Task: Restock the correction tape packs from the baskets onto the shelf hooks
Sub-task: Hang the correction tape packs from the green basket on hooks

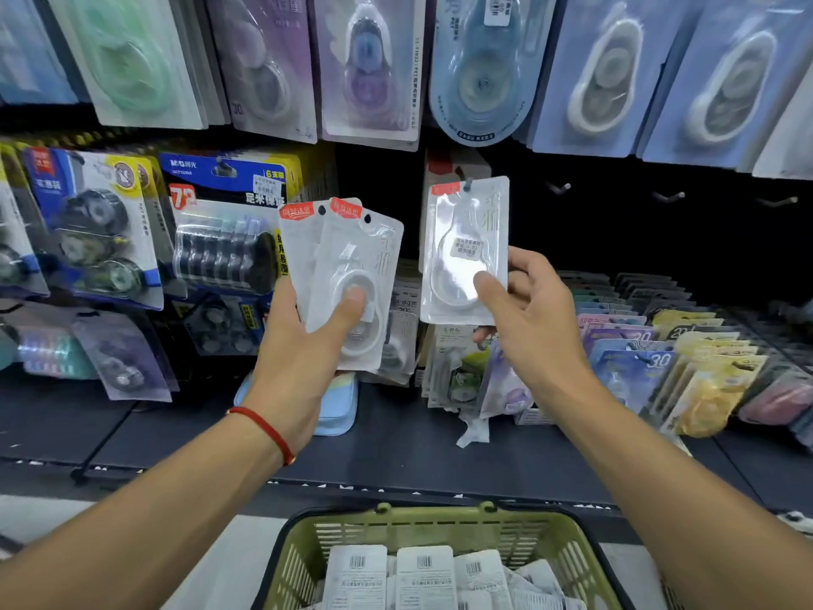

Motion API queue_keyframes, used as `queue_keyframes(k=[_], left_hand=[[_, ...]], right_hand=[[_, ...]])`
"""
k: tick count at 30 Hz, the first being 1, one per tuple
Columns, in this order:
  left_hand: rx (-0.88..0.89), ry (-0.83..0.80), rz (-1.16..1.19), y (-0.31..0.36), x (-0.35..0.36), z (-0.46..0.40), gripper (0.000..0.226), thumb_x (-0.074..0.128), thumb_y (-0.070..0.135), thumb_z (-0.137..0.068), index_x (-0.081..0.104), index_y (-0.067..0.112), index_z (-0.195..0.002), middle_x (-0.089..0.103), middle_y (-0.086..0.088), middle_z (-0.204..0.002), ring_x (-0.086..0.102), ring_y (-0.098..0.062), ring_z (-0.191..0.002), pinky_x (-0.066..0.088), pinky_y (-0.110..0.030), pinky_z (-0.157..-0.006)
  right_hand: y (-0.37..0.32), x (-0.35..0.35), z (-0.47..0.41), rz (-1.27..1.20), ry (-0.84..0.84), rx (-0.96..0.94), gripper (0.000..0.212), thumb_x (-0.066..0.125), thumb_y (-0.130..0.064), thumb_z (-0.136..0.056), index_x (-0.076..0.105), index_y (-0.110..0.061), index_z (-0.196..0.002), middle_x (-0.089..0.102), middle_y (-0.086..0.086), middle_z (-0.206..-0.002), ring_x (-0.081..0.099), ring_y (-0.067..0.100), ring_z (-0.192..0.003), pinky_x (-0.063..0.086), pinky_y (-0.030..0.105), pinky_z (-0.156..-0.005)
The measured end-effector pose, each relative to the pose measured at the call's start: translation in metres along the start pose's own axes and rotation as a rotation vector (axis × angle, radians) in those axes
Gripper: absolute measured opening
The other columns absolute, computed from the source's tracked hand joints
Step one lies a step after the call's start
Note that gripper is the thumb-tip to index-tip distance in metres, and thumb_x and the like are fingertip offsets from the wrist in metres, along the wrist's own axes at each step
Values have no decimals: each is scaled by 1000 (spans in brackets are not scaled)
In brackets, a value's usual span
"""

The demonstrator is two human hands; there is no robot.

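Green basket (440,528) of packs low and close, more packs up in both hands.
Right hand (534,321) pinching one pack (466,253) at the hook (469,183); could miss the hole, slip, drop. Left hand (308,341) gripping two spare packs (347,275); could slide loose.

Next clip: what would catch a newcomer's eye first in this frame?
Most likely the two bare hands at centre: the left hand grips a fan of white correction tape packs with red top labels, while the right hand holds a single matching white pack up at a black shelf hook. Below, at the bottom edge, an olive-green plastic basket holds more white packs.
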State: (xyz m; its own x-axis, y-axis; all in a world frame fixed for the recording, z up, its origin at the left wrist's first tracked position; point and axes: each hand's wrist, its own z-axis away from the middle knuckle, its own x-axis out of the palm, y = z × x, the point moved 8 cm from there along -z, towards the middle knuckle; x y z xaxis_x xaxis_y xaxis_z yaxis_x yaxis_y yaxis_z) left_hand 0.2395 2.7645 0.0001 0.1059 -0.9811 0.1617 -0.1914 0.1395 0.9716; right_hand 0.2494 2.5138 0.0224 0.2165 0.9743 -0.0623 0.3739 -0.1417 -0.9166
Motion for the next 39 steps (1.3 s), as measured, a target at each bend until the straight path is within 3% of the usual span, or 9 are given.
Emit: queue_keyframes(k=[5,8,10,13,20,25,28,32,39], left_hand=[[2,0,34,4,1,2,36,73,31,-97,56,32,-129,74,9,-122,72,-24,-116,61,-56,-90],[5,-22,28,2,8,7,42,73,33,-97,54,31,-135,71,9,-127,69,-23,-121,56,-60,-100],[-10,-59,51,-3,16,11,43,72,34,-97,53,33,-136,70,12,-130,67,-18,-124,52,-57,-107],[-52,-126,52,-13,31,18,43,72,35,-96,53,32,-135,71,13,-127,68,-14,-122,54,-54,-106],[-96,-208,112,-19,45,21,55,73,37,-91,48,29,-140,71,4,-133,70,-24,-121,58,-52,-97],[-131,-50,107,-19,28,9,25,58,25,-106,54,29,-130,72,-1,-125,75,-28,-104,57,-37,-64],[-112,2,78,-18,22,5,23,58,22,-105,57,33,-126,72,5,-119,73,-28,-108,57,-38,-64],[-54,27,46,-16,17,1,23,56,19,-104,58,37,-119,74,13,-106,75,-26,-100,57,-38,-61],[94,76,-53,-8,6,-2,25,56,18,-105,57,31,-126,70,26,-97,70,0,-92,56,-19,-63]], right_hand=[[1,-2,-5,64,39,44,39,67,-38,-102,59,-21,-136,77,-5,-103,76,15,-92,62,31,-69],[28,-3,2,441,-74,310,65,58,-57,-101,46,-21,-153,65,-5,-133,66,17,-121,57,38,-95],[39,8,16,470,-221,347,44,59,-56,-101,60,-30,-135,65,-12,-131,61,11,-126,52,40,-106],[29,39,36,323,-378,231,11,67,-44,-100,71,-36,-106,73,-22,-106,67,-9,-102,54,27,-95],[23,35,48,218,-197,183,28,82,-36,-90,69,-23,-112,79,-9,-104,74,6,-92,62,31,-84],[3,13,29,19,-17,103,27,72,-27,-99,56,-26,-119,78,-5,-106,74,17,-71,61,34,-57],[-4,5,16,56,33,103,28,71,-30,-100,57,-24,-123,78,-10,-106,67,23,-60,61,49,-59],[-5,1,13,11,96,91,29,71,-36,-100,59,-22,-122,79,-8,-100,62,17,-47,55,30,-50],[0,0,15,94,128,133,40,70,-49,-97,57,-23,-125,77,-10,-106,71,16,-58,54,29,-58]])
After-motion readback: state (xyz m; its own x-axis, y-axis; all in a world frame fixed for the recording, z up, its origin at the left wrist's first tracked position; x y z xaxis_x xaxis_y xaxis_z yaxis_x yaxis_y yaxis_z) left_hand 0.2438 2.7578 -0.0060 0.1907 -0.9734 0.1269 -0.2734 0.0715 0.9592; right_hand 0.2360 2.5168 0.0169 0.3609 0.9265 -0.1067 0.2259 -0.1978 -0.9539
